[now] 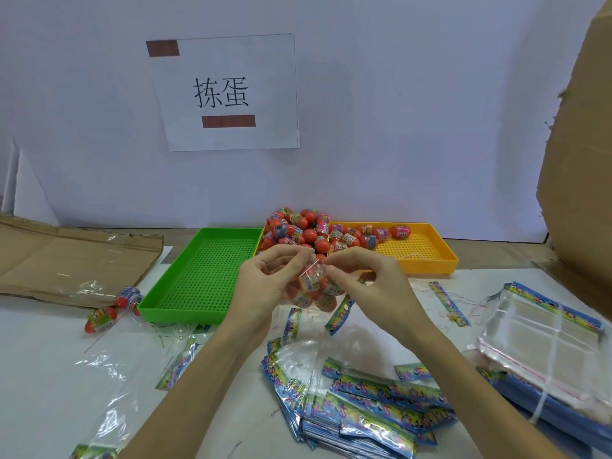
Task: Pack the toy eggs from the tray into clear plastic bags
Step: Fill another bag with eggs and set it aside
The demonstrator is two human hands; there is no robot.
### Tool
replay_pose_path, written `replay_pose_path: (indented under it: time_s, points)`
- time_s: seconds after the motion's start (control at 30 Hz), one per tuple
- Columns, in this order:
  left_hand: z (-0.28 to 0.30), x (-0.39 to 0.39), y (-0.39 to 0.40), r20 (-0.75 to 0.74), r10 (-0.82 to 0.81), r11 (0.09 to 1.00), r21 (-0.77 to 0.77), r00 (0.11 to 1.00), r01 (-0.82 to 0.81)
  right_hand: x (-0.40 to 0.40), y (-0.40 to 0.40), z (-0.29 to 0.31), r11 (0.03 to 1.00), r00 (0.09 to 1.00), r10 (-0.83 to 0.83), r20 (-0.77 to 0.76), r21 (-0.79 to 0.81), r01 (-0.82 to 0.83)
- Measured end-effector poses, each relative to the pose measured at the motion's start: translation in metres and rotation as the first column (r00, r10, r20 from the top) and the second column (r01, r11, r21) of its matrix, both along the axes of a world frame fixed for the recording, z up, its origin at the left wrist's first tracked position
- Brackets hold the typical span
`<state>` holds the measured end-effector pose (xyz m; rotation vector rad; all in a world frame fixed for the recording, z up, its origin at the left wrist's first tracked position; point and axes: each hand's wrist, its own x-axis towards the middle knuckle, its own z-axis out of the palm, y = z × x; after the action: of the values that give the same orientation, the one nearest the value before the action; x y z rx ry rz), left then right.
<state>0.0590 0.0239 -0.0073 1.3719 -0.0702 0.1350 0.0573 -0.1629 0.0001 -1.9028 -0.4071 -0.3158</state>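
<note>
Toy eggs (309, 286), red with printed wrappers, sit bunched inside a clear bag (313, 294) that both hands hold up between them, just above the near edge of the trays; the left hand (265, 286) cups the bag from its own side with curled fingers, thumb and forefinger pinching the plastic at the top, while the right hand (367, 283) pinches the bag's mouth from the other side with thumb and fingertips pressed together, and the two pinches nearly touch; a printed header strip (339, 314) hangs from the bag below the right hand; just beyond the fingertips lies a yellow tray (427, 250) with a heap of loose eggs (308, 228) piled at its left end; beyond and to the left of the left hand lies a green tray (198, 276), touching the yellow one; farther left of the left hand two eggs in a bag (112, 309) lie on the table (43, 359) beside flattened cardboard (66, 260); below the wrists lies a spread of flat bags with printed headers (364, 402), and to the right of the right forearm sits a tied stack of clear bags (543, 352); on the wall beyond the hands hangs a paper sign (228, 91)
</note>
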Motion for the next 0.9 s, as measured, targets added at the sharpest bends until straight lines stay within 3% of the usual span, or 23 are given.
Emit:
replay_pose_path:
  time_s: [0.13,0.23,0.33,0.47,0.63,0.73,0.9]
  points:
    - [-0.002,0.000,-0.001,0.018,-0.004,0.999,0.039,1.000,0.003,0.000,-0.003,0.001,0.999,0.999,0.032,-0.023,-0.007,-0.032]
    - [-0.003,0.000,-0.002,0.023,0.015,1.000,-0.001,1.000,-0.015,0.002,-0.001,-0.001,0.986,0.993,0.009,-0.116,0.166,0.010]
    - [-0.002,0.000,-0.004,0.049,0.028,0.998,-0.052,0.998,-0.026,0.001,0.002,-0.003,0.970,0.991,-0.004,-0.132,0.239,0.036]
    - [-0.002,-0.001,-0.007,0.037,0.064,0.995,-0.083,0.997,-0.061,-0.002,0.007,-0.003,0.975,0.997,-0.051,-0.051,0.212,0.061]
    - [-0.004,-0.003,-0.018,-0.007,0.144,0.970,-0.195,0.990,-0.142,-0.009,0.017,-0.006,0.991,0.979,-0.117,0.166,0.088,0.104]
    - [-0.007,-0.004,-0.018,0.110,0.232,0.972,-0.072,0.967,-0.225,-0.009,0.020,-0.008,0.994,0.993,-0.076,0.090,0.088,0.068]
    - [-0.009,-0.006,-0.017,0.241,0.219,0.971,0.042,0.946,-0.235,-0.014,0.024,-0.006,0.973,0.997,0.033,-0.075,0.230,-0.015]
